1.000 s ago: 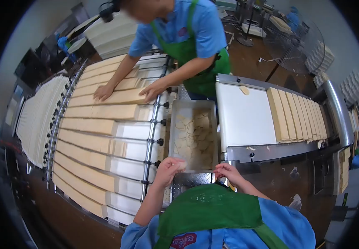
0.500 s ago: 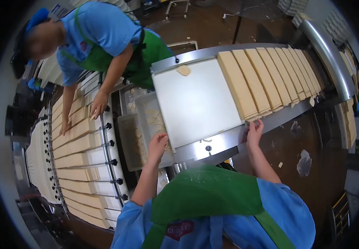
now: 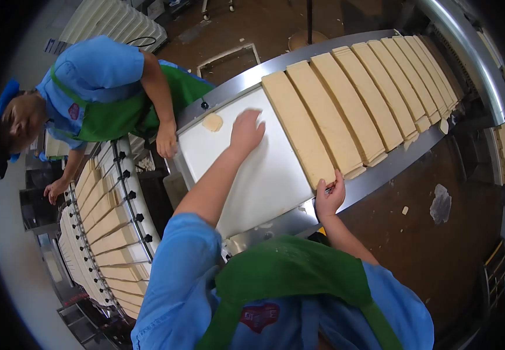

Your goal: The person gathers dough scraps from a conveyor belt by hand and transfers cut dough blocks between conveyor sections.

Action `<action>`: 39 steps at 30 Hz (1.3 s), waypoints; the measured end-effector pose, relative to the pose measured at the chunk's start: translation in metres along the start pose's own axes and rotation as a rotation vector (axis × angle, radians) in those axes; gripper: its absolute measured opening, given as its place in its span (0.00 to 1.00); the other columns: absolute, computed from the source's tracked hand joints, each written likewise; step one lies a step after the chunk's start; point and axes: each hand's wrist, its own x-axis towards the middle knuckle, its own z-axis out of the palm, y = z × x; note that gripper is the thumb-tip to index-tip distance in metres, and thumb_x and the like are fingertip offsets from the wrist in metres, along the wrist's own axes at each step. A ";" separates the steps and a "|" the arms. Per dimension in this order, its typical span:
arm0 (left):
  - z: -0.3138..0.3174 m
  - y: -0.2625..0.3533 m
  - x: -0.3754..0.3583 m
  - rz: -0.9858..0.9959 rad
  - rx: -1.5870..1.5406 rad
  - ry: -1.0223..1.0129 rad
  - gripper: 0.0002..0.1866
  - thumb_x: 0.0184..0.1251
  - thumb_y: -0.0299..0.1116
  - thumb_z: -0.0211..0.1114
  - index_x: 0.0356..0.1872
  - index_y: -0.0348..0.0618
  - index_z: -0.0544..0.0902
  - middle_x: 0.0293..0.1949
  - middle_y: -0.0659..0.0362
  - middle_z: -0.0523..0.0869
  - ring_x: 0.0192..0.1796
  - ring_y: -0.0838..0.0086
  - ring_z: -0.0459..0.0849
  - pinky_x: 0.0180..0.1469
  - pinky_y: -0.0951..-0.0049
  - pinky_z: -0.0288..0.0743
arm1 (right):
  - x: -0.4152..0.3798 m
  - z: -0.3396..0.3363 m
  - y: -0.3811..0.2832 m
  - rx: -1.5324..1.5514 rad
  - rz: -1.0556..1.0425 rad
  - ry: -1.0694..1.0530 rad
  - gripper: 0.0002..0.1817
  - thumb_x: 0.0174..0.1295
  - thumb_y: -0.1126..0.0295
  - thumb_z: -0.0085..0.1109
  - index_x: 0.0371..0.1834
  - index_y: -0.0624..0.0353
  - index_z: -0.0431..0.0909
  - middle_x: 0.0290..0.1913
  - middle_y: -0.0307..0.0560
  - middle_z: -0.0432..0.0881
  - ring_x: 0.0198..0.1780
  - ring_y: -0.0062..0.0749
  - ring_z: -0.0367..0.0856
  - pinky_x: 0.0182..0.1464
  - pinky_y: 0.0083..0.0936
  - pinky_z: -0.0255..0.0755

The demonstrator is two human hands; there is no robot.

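Observation:
My left hand (image 3: 248,133) reaches over the bare part of the white belt (image 3: 238,201). Its fingers are partly spread and blurred, with nothing visible in them, to the left of the foremost dough strip (image 3: 299,125). At the near end of that strip, my right hand (image 3: 330,197) pinches its corner between thumb and fingers. Several more long, pale, layered dough strips (image 3: 378,96) lie side by side behind it. A small round dough scrap (image 3: 212,122) rests on the belt near its far left corner.
A co-worker (image 3: 98,87) in a blue shirt and green apron stands at left, one hand (image 3: 166,140) by the belt's end. A second conveyor (image 3: 125,175) with rods and black knobs carries more dough strips. A metal roller cover (image 3: 480,64) spans the right end.
My left hand has moved from the belt's left end to above the white surface. My right hand now grips the front strip's corner. The co-worker's hands have lifted off the strips; the view has shifted.

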 end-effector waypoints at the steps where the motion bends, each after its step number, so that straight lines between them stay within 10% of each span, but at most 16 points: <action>1: 0.004 0.012 0.027 0.035 0.066 0.033 0.21 0.58 0.34 0.65 0.53 0.39 0.78 0.53 0.49 0.81 0.57 0.55 0.77 0.61 0.58 0.69 | 0.000 -0.001 -0.001 -0.002 -0.003 -0.004 0.30 0.53 0.65 0.65 0.59 0.67 0.71 0.30 0.44 0.73 0.32 0.34 0.71 0.39 0.33 0.67; 16: 0.017 0.049 0.075 -0.507 0.275 -0.122 0.43 0.49 0.55 0.68 0.62 0.35 0.68 0.62 0.48 0.69 0.69 0.58 0.63 0.64 0.53 0.62 | -0.004 -0.011 -0.003 -0.092 -0.158 -0.150 0.18 0.62 0.70 0.56 0.55 0.67 0.75 0.28 0.45 0.75 0.27 0.33 0.72 0.33 0.30 0.68; 20: -0.017 -0.010 0.008 -0.595 0.429 0.035 0.48 0.47 0.58 0.68 0.64 0.35 0.65 0.61 0.46 0.71 0.66 0.56 0.66 0.64 0.52 0.61 | -0.016 -0.013 -0.048 -0.145 -0.199 -0.447 0.16 0.63 0.69 0.56 0.53 0.62 0.76 0.34 0.55 0.81 0.35 0.49 0.80 0.39 0.39 0.73; 24: -0.110 -0.025 -0.072 -0.996 0.423 -0.124 0.48 0.44 0.64 0.69 0.61 0.35 0.72 0.59 0.46 0.74 0.64 0.56 0.71 0.63 0.50 0.63 | 0.004 -0.007 -0.083 -0.176 -0.353 -0.798 0.23 0.58 0.64 0.63 0.55 0.62 0.74 0.42 0.60 0.81 0.46 0.56 0.79 0.51 0.45 0.72; 29: -0.141 -0.044 -0.190 -0.918 0.075 -0.101 0.39 0.43 0.59 0.74 0.49 0.36 0.81 0.45 0.45 0.84 0.53 0.53 0.81 0.55 0.55 0.74 | 0.027 0.002 -0.101 -0.511 -0.383 -1.158 0.48 0.43 0.58 0.76 0.68 0.53 0.58 0.57 0.66 0.71 0.53 0.61 0.76 0.57 0.44 0.74; 33: -0.098 -0.037 -0.266 -0.906 -0.358 0.438 0.34 0.45 0.44 0.79 0.50 0.35 0.74 0.45 0.46 0.83 0.49 0.55 0.83 0.51 0.62 0.77 | 0.025 0.018 -0.089 -0.411 -0.545 -1.121 0.48 0.42 0.67 0.77 0.68 0.53 0.58 0.57 0.65 0.69 0.57 0.62 0.74 0.59 0.43 0.73; 39: -0.144 -0.045 -0.330 -0.949 -0.236 0.594 0.35 0.49 0.44 0.77 0.53 0.35 0.72 0.45 0.45 0.82 0.49 0.54 0.83 0.50 0.61 0.76 | -0.031 0.036 -0.135 -0.308 -0.673 -1.063 0.46 0.42 0.71 0.76 0.67 0.56 0.60 0.56 0.63 0.67 0.58 0.60 0.71 0.61 0.41 0.71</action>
